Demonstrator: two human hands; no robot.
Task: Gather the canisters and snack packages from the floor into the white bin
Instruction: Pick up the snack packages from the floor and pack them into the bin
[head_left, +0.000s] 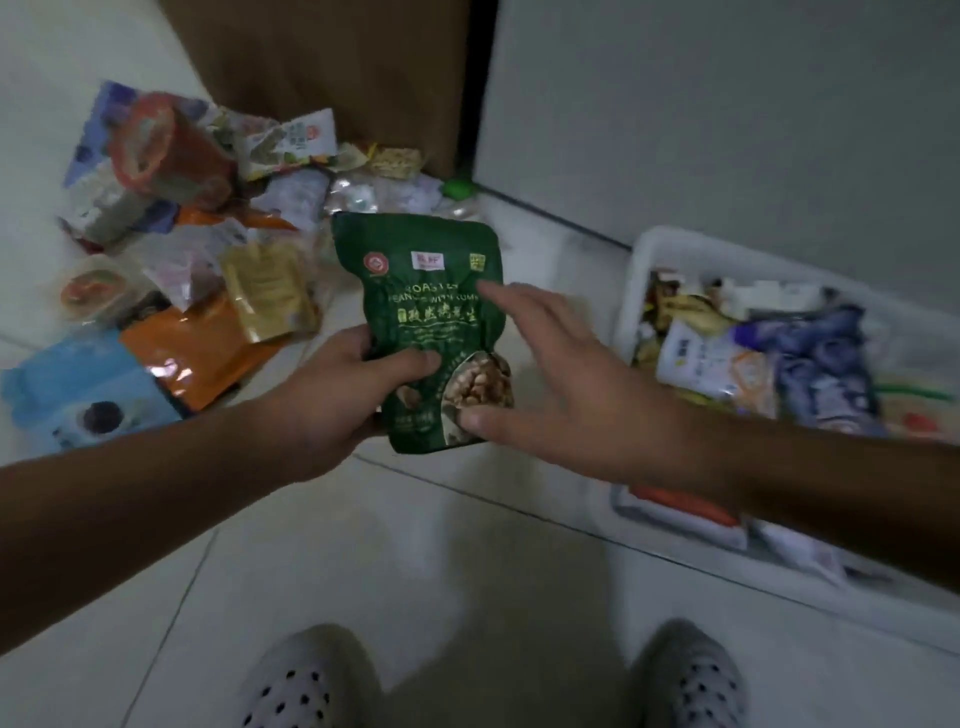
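Left hand (332, 384): curled round the lower left edge of the green peanut pouch (421, 291), thumb across the front, fingers tucked behind it.
Snack pile (218, 249): far left of the floor (415, 561), up against the brown door (332, 67). Loads of packets heaped over each other, all pretty blurry.
Red canister (171, 150): on its side at the back left of the pile, one end facing the camera.
Blue package (67, 395): front left edge of the pile, flat on the floor, touching the orange package (208, 358) on its right.
Gold pouch (270, 291): lying partly over the orange package's back edge, just left of the green peanut pouch.
Green peanut pouch: held upright in the air over the middle of the floor, between the pile and the bin, printed front towards the camera. So not in the bin.
Right hand (561, 384): fingers spread and straight, thumb tip on the pouch's lower right corner, index tip at its right edge — not wrapped round it.
White bin (641, 270): on the floor at the right, beside the wall, with packets inside — a white packet (696, 358) near its left wall and a purple packet (821, 364) right of that.
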